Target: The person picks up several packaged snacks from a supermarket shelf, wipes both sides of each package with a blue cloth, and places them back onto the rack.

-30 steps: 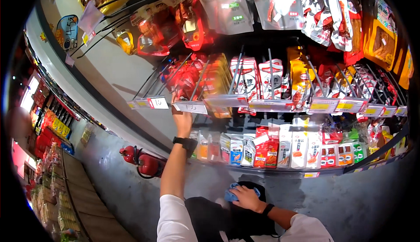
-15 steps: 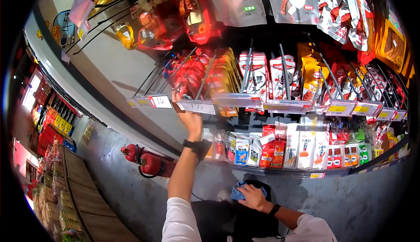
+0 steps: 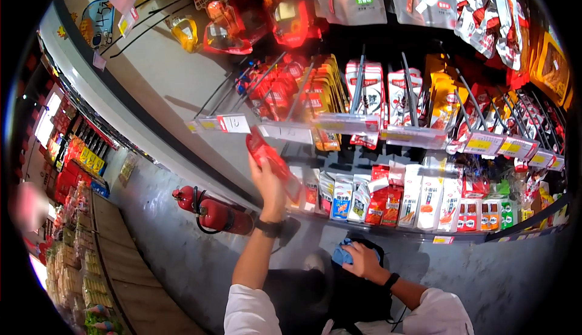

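left hand [image 3: 267, 182] was up at the hanging red packs [image 3: 276, 89] half a second ago, now it's lower with a red packet [image 3: 267, 158] pinched in its fingers, just below the white price tag [image 3: 286, 132], while the right hand [image 3: 364, 260] still grips a blue cloth [image 3: 341, 255]

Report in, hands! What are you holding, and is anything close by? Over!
Left hand: gripping red snack pouch, below price-label strip. Right hand: holding bunched blue cloth. Nearby: lower-shelf packets, right of pouch.
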`<state>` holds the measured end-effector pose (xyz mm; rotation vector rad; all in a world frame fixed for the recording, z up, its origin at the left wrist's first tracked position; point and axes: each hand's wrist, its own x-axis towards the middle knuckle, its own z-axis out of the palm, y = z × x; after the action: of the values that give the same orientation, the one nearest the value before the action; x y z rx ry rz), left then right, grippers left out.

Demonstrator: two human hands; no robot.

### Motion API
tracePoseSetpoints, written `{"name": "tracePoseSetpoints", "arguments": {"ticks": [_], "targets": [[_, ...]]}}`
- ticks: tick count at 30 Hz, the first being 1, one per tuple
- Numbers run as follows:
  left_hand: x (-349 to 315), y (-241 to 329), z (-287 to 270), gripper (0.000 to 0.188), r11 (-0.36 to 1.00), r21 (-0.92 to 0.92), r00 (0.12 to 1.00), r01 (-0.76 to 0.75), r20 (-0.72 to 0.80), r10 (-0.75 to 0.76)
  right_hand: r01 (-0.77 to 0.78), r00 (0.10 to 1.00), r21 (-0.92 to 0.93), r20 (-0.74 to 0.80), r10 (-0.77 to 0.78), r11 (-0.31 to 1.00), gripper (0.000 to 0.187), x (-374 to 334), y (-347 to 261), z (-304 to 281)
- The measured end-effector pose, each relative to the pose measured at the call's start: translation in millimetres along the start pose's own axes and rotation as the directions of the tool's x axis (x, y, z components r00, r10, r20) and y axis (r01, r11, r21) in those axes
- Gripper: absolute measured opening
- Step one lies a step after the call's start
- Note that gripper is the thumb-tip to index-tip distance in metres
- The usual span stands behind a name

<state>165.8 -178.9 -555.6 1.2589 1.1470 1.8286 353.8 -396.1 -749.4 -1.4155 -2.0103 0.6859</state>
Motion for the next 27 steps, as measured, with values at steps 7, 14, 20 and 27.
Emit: {"name": "tracePoseSetpoints", "arguments": {"ticks": [7,14,20,27], "targets": [[-80.9,-6.1,-16.5,0.037,0.728,-0.36,0.804,0.584,0.375,-0.461,0.015,0.74,0.509,-0.584,0.333,0.86,0.044,25.9,1.1,-46.8],[-136.2,3.1,13.3,0.039,0.531,-0.346,0.622,0.774,0.575,-0.532,0.23,0.831,0.265,-0.554,-0.048,0.936,0.058,45.8,-59.8,-121.3],[-174.0,-29.7,8.4,0.055,0.417,-0.156,0.367,0.895,0.789,-0.492,0.208,0.822,-0.173,-0.503,-0.268,0.963,0.064,66.9,-63.0,-120.7],[-191.0,-34.8,15.6,0.071,0.551,-0.101,0.301,0.829,0.91,-0.286,0.001,0.758,-0.087,-0.65,-0.057,0.996,0.065,66.8,-46.1,-117.4]]}}
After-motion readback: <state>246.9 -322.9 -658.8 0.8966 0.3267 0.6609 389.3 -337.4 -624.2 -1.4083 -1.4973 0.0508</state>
